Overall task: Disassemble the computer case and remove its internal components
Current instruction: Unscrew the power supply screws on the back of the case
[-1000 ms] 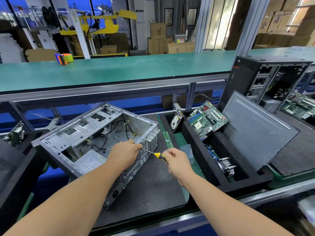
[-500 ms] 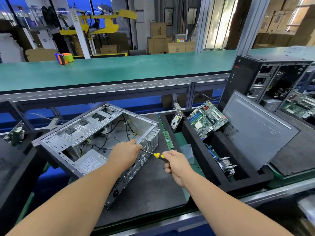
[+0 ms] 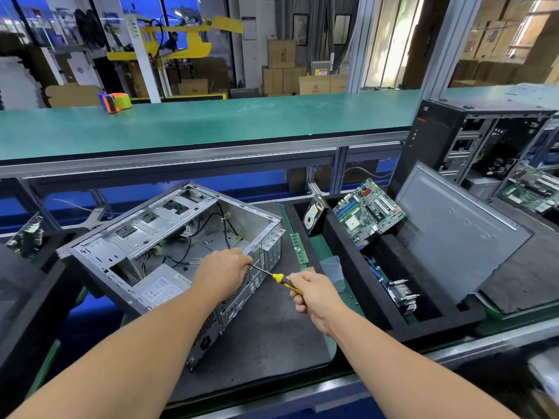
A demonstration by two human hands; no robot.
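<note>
Computer case (image 3: 169, 237): grey metal, lying on its side with the open face up, on the black mat (image 3: 272, 337), toward the mat's left and far edges; its rear panel faces me and the mat's near edge. Inside: loose black cables and a grey power supply (image 3: 161, 287) with a white label, in the case's near left corner.

My left hand (image 3: 222, 273): on the top edge of the case's rear panel, fingers curled down over the metal, gripping it.

Screwdriver (image 3: 276, 278): yellow and black handle, thin steel shaft. The shaft points left toward the rear panel; the tip is hidden behind my left hand.

My right hand (image 3: 316, 293): just right of the case, above the mat, fingers closed round the screwdriver handle.

Memory stick (image 3: 298, 247): green, lying along the mat's right edge, beside the case.

Clear plastic tub (image 3: 332, 272): near the memory stick, between the mat and the black foam tray (image 3: 378, 300).

Black foam tray, right of the mat. Contents: hard drive (image 3: 313, 216) standing on edge at the far left corner; green circuit board (image 3: 367, 216) leaning in the far compartment; metal cooler (image 3: 403, 296) in the near compartment.

Grey side panel (image 3: 459, 231): leaning against the tray's right edge.

Second case (image 3: 478, 140): black, upright, open, far right.

Tape dispenser (image 3: 115, 101): orange and blue, on the green conveyor belt (image 3: 242, 122) beyond the case.
</note>
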